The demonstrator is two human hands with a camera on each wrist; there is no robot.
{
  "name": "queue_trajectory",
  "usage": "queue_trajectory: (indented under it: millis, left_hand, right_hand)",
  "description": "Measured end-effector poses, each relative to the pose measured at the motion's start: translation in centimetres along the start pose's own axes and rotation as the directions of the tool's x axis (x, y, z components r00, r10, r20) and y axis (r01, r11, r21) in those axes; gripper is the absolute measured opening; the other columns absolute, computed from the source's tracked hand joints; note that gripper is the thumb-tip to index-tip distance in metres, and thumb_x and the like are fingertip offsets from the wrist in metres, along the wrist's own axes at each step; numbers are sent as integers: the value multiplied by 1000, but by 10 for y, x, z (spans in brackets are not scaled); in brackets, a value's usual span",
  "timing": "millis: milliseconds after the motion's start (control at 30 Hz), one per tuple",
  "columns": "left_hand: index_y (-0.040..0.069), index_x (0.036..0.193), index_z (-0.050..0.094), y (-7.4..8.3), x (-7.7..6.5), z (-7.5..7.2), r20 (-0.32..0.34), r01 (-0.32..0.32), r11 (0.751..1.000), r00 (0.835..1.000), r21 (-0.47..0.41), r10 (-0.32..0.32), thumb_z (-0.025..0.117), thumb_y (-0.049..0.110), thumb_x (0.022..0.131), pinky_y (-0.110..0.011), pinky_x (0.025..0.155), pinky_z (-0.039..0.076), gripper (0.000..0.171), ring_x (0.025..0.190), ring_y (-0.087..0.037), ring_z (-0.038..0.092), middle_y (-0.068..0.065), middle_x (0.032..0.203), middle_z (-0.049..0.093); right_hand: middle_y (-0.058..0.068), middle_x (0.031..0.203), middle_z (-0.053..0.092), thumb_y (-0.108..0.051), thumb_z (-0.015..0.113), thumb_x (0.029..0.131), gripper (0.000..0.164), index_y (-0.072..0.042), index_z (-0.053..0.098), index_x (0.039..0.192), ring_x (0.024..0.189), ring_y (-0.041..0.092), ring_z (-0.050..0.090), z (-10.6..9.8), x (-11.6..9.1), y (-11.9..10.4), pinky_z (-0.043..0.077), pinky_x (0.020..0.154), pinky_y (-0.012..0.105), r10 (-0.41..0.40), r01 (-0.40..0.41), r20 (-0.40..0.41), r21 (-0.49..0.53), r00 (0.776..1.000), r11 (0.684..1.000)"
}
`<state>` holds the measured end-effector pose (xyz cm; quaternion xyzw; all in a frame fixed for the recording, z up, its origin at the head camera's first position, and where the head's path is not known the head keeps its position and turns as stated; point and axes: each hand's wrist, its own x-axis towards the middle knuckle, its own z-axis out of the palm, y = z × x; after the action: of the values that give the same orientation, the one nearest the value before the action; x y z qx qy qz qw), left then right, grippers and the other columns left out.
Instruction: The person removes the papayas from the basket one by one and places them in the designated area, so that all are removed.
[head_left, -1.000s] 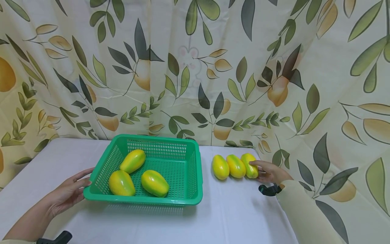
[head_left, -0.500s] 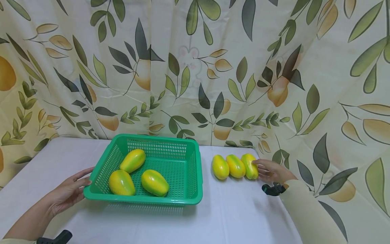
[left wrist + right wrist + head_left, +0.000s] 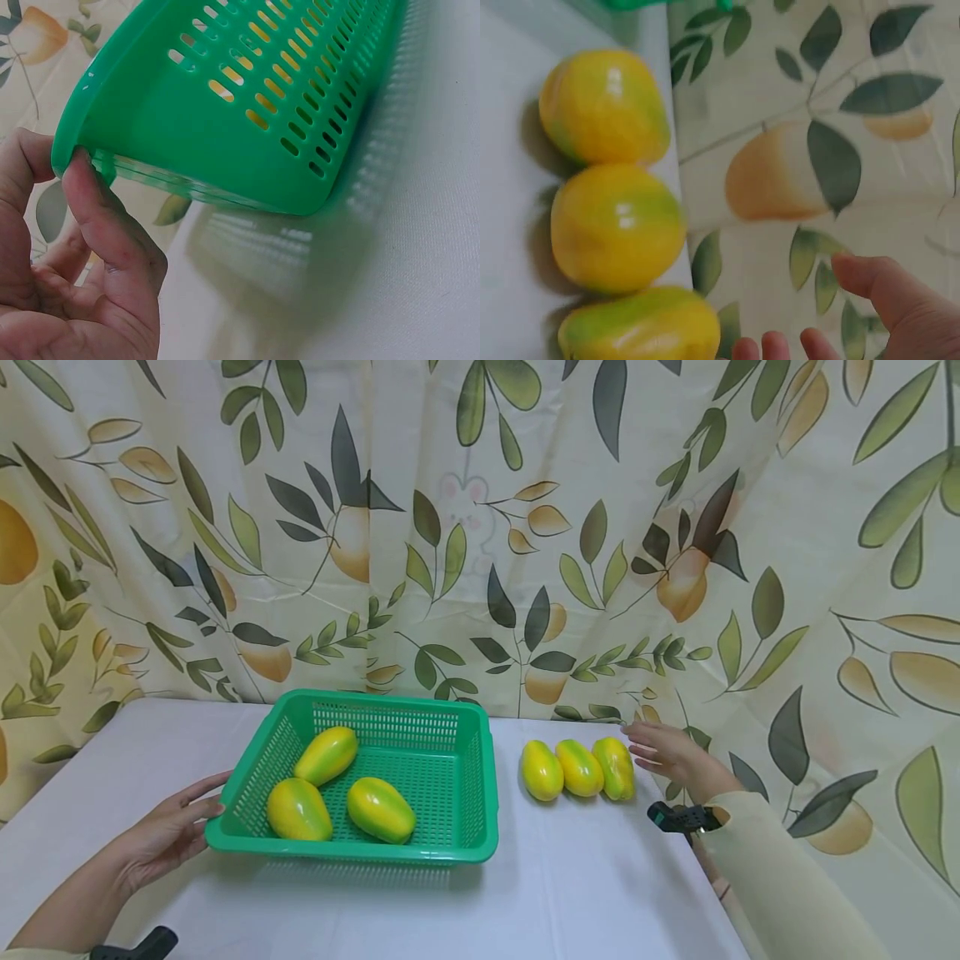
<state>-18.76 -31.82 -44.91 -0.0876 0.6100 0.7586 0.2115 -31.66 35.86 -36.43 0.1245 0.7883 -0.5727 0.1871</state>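
Note:
My left hand pinches the left rim of a green plastic basket; in the left wrist view, fingertips grip the basket's rim. Three glossy yellow-green papayas lie inside: one at the back, one at front left, one nearer the middle. Right of the basket, three more stand in a row: the left papaya, the middle papaya and the ridged right papaya. My right hand holds nothing, its fingers extended just beyond the right papaya, over the table's edge.
A white cloth covers the table. Behind and to the right hangs a leaf-and-fruit patterned curtain, close to the table's back edge. Dark straps with devices sit on both wrists, the right wrist device near the table's right edge.
My right hand has let go of the rightmost papaya and moved up and to the right, away from it. The left hand and the basket have stayed in place.

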Motion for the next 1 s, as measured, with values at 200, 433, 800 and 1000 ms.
queue_trajectory:
  millis: [200,433,800,1000]
  left_hand:
    - [44,107,54,-2,1,-1,-13,0,1000,1000,15,0,54,18,100,-28,83,60,27,89,-18,72,3,101,68]
    - [44,106,53,-4,1,-1,-33,-1,1000,999,26,2,54,19,100,-28,83,60,26,88,-17,72,4,100,68]
    - [45,103,56,-3,0,0,-25,-20,1000,999,15,21,54,18,100,-29,83,60,27,88,-18,73,4,99,69]
    - [46,101,58,-3,-1,2,-27,-24,1000,999,21,24,55,18,100,-29,82,60,28,88,-17,73,4,99,69]
  right_hand:
    - [27,157,23,-33,47,103,66,3,21,153,142,42,32,27,-10,-13,34,116,46,-89,91,54,-35,995,995]
    - [28,151,34,-35,46,104,67,4,21,152,137,40,41,63,-25,-29,38,113,46,-164,165,105,-4,981,986]
    - [28,150,35,-28,47,103,60,3,25,150,138,45,38,116,-38,-37,48,106,41,-196,182,189,88,962,979]
    - [27,146,41,-26,50,101,58,3,30,147,128,38,51,138,-46,-43,47,106,45,-260,243,247,100,933,965]
